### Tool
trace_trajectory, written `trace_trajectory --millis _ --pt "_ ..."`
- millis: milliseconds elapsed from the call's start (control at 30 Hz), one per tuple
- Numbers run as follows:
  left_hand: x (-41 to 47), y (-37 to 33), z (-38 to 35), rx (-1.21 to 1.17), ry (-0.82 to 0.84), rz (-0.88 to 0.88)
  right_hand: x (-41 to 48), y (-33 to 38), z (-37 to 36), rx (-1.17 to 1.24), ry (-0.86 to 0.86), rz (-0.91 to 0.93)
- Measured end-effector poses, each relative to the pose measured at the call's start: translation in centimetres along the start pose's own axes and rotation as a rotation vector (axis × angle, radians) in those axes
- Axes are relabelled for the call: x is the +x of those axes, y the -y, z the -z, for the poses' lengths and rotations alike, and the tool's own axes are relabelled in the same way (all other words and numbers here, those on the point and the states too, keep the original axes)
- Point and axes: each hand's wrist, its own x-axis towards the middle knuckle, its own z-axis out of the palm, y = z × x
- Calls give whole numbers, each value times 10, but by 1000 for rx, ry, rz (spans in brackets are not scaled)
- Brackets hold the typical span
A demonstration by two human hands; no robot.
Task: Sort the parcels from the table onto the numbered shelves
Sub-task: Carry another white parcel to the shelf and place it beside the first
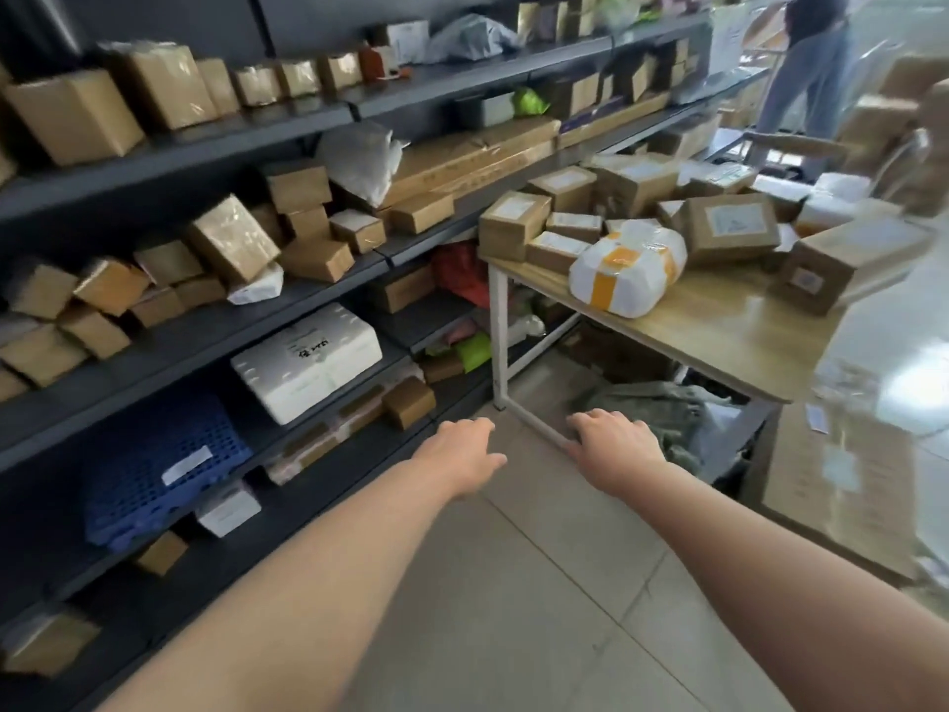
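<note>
- Two empty hands, left hand (462,457) and right hand (613,452), fingers relaxed, hung lower centre over tiled floor (513,583).
- Parcels (629,269) crowded the wooden table (719,331), centre right.
- Dark shelves (205,346) lined the left.

- I am stretching both bare forearms out in front of me, side by side and apart.
- I am holding my left hand (462,454) palm down, fingers loosely extended and slightly spread, thumb pointing toward the right; it is gripping nothing.
- I am holding my right hand (613,447) palm down too, fingers gently bent at the knuckles, carrying nothing.
- The two hands are not touching each other.
</note>
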Motion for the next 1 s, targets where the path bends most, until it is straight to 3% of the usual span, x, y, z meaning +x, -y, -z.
trace_trajectory --millis 267,633,1000 --pt "114 -23 25 122 64 -162 71 -56 14 56 -49 -208" --pt "274 -46 81 89 67 -314 163 -93 26 210 -78 -494" --pt "407 -100 98 -10 55 -224 280 -193 39 269 -81 -499"
